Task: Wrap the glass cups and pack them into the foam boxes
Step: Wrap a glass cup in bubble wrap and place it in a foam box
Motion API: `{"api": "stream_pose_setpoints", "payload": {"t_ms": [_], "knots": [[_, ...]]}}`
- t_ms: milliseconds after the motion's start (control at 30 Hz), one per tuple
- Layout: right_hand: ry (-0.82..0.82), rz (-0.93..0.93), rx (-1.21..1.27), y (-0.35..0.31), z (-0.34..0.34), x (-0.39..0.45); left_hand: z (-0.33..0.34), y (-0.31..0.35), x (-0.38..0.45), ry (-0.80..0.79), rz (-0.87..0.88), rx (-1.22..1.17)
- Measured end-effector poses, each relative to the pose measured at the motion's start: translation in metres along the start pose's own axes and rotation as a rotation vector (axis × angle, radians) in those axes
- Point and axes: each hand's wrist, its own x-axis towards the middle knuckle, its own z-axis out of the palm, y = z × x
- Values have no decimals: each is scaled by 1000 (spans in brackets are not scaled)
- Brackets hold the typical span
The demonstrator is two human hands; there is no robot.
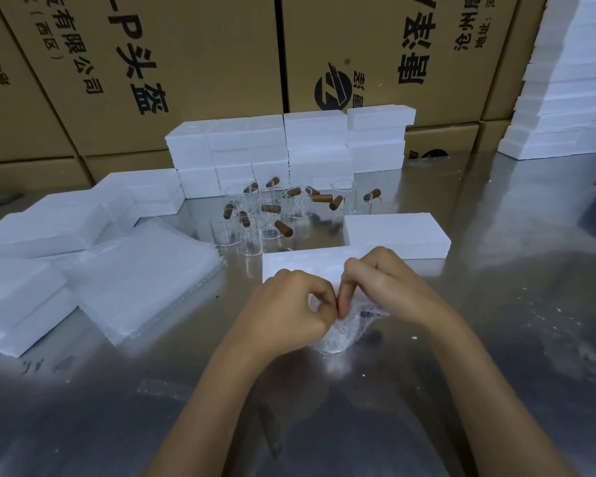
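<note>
Both hands on a wrapped cup, right at the near middle of the steel table (496,304).
Left hand (289,311) and right hand (382,280) pinch clear wrap around the glass cup (341,335); bare cups (265,215) cluster beyond, foam boxes (289,146) stacked far behind, wrap sheets (145,280) left.

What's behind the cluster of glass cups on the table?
Behind the glass cups stands a row of stacked white foam boxes, with brown cartons behind them. The boxes' contents are hidden.
</note>
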Motion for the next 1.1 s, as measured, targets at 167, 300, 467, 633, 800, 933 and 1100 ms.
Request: {"api": "stream_pose_setpoints", "payload": {"t_ms": [167,300,467,633,800,933,1100], "knots": [[25,10,-254,-2,11,0,-18,-8,-2,61,-33,-197],[45,-31,-342,-1,15,3,-18,-4,-6,-119,-34,-52],[371,23,147,10,5,12,-2,4,-7,-170,-38,204],[784,159,98,51,-18,26,-8,-1,-6,-214,-27,96],[686,143,-65,73,-20,30,-17,-8,-3,-59,31,-187],[600,114,99,62,-5,35,-10,-10,-4,-210,28,-66],[531,78,40,59,-3,33,1,-11,-1,-150,32,-40]]}}
